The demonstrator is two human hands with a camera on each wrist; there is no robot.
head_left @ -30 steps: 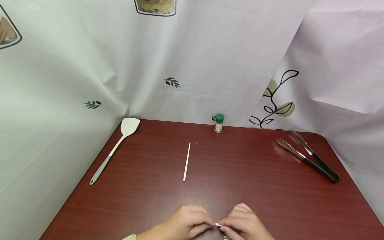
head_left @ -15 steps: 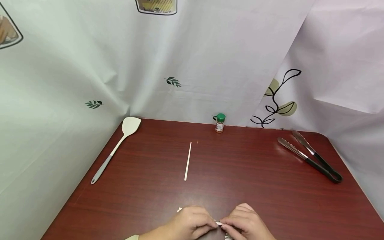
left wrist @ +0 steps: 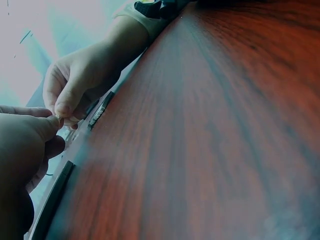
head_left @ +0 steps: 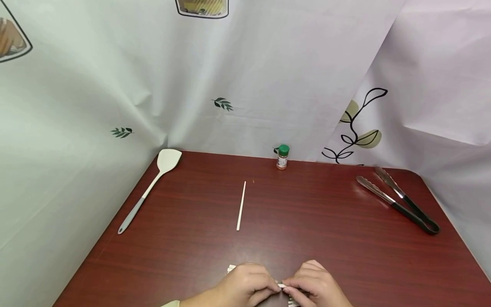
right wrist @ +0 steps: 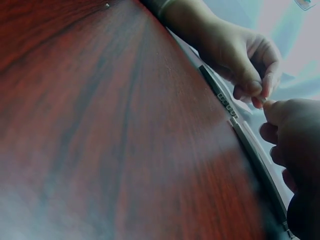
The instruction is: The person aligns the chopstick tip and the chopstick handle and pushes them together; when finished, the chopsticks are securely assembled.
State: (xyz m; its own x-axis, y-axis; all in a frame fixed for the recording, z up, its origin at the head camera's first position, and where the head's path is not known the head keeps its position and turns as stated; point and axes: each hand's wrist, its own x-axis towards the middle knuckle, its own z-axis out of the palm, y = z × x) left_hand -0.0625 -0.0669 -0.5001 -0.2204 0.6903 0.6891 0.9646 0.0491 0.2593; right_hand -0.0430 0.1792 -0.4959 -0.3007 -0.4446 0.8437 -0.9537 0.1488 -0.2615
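Note:
Just above the front of the table, both hands meet fingertip to fingertip. My left hand (head_left: 247,283) pinches one end of a short white stick (head_left: 281,285), and my right hand (head_left: 316,285) pinches the other; most of it is hidden by the fingers. White strip ends (head_left: 231,268) peek out behind the left hand, and more white strips (head_left: 293,302) show below the right. In the right wrist view a row of pale ends (right wrist: 226,103) lies low on the table beyond the hands. A single long white stick (head_left: 241,207) lies farther back.
On the dark red table (head_left: 184,247), a white spatula with a grey handle (head_left: 153,183) lies along the left edge. A green-capped spice jar (head_left: 282,157) stands at the back. Metal tongs with black handles (head_left: 399,200) lie spread at the right. White printed cloth (head_left: 268,76) hangs behind.
The view has shifted slightly, and more white strip ends now show behind the left hand. Both hands keep their pinch on the short stick, with little movement.

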